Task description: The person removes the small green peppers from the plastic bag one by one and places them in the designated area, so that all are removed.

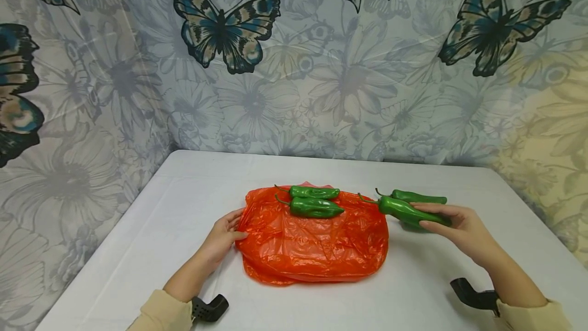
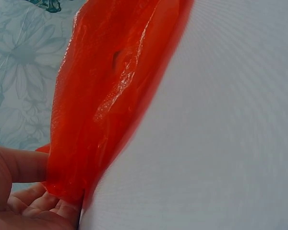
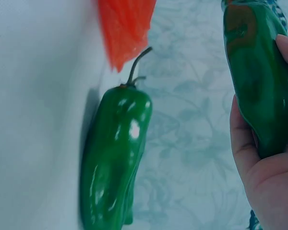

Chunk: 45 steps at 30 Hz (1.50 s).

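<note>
A flattened orange-red plastic bag lies on the table. My left hand pinches its left edge, thumb on one side and fingers on the other, as the left wrist view shows with the bag. Two green peppers rest on the bag's upper part, stems to the left. Right of the bag, my right hand holds a green pepper between thumb and fingers, its stem end over the bag's right edge. Behind it lies another green pepper; in the right wrist view a pepper lies on the table, partly covering more green.
The white table reaches back to a wall of butterfly-patterned cloth. More of that cloth hangs along the left side. A black wrist mount sits on the left wrist and another black mount on the right.
</note>
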### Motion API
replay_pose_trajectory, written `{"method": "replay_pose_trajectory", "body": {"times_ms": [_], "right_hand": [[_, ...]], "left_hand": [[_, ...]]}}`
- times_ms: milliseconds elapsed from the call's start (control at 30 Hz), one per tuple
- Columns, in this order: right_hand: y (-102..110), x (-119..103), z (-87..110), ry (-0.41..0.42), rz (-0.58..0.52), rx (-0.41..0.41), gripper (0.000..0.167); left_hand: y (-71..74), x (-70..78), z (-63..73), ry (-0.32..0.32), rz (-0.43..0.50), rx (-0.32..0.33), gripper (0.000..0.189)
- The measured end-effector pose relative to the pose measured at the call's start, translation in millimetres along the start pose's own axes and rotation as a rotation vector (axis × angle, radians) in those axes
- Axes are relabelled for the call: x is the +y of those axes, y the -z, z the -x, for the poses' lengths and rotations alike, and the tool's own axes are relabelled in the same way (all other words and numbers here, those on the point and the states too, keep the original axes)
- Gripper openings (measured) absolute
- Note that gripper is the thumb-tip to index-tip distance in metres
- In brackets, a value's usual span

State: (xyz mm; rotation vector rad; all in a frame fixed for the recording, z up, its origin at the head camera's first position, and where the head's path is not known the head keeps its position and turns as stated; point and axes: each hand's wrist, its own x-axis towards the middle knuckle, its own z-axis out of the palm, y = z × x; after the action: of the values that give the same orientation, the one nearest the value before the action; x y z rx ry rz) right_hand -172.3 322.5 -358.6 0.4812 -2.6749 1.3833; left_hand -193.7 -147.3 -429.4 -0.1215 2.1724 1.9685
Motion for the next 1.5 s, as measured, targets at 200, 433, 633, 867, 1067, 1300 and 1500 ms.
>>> {"method": "replay_pose_trajectory", "body": {"times_ms": [200, 433, 633, 867, 1067, 1300, 1500], "right_hand": [[7.7, 6.1, 9.3, -0.021, 0.055, 0.039, 0.035], [14.4, 11.3, 17.2, -0.006, 0.047, 0.048, 0.036], [18.9, 17.2, 21.1, 0.022, 0.006, 0.038, 0.038], [22.7, 22.6, 24.8, 0.019, -0.049, 0.03, 0.037], [25.7, 26.6, 28.8, -0.008, -0.074, 0.043, 0.035], [30.5, 32.6, 33.0, -0.036, -0.109, 0.043, 0.035], [34.2, 39.4, 33.9, -0.005, -0.168, -0.011, 0.037]], "left_hand": [[-0.5, 1.6, 1.9, -0.003, -0.009, 0.001, 0.062], [-0.8, 1.2, -0.3, 0.01, -0.005, 0.013, 0.061], [-0.3, 0.8, -0.8, 0.008, 0.0, 0.011, 0.062], [0.3, 1.8, 0.0, 0.004, 0.0, 0.008, 0.061], [1.2, 1.6, -0.4, 0.004, 0.006, 0.003, 0.061], [3.2, 2.0, -0.4, 0.0, 0.022, -0.01, 0.062], [4.1, 2.0, -0.6, 0.012, 0.019, -0.011, 0.061]]}}
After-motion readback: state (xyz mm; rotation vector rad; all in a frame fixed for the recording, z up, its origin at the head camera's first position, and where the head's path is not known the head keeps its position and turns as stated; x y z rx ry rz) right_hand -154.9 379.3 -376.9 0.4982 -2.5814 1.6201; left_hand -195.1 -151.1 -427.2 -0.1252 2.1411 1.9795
